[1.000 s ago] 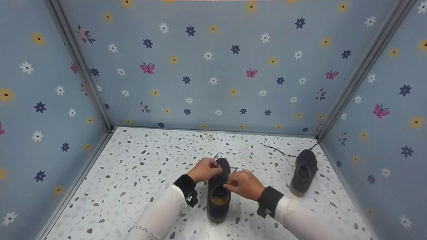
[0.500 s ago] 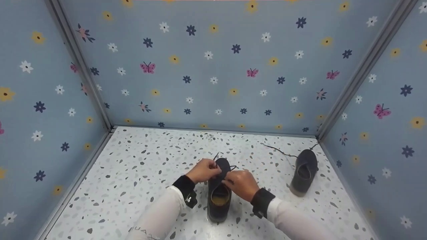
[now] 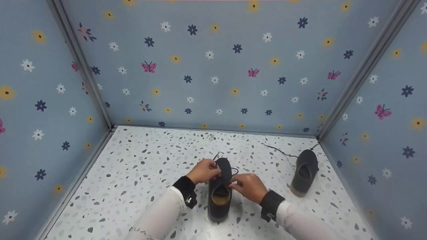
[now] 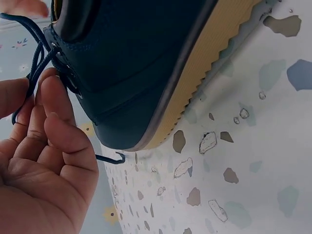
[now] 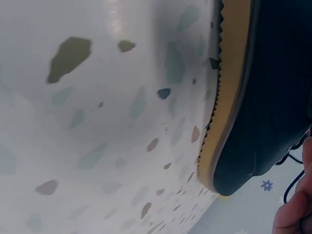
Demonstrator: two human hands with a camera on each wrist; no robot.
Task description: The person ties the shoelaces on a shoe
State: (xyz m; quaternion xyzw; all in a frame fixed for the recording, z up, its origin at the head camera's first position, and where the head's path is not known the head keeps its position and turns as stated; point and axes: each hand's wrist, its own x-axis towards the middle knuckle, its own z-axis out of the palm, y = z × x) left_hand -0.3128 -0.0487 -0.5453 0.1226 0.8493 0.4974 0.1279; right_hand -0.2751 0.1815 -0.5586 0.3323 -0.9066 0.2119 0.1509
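The left hand (image 3: 203,171) pinches the lace (image 4: 43,63); the right hand (image 3: 250,187) has moved outward, to the right edge of the nearer shoe (image 3: 219,212); whether its fingers grip, I cannot tell.

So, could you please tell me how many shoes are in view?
2: one shoe stands between the left hand and the right hand; the other shoe stands farther right, near the right wall.

place: panelled booth (image 3: 213,100) | floral-print walls (image 3: 200,66) | grey corner strips (image 3: 364,69) | white terrazzo-patterned surface (image 3: 150,160)
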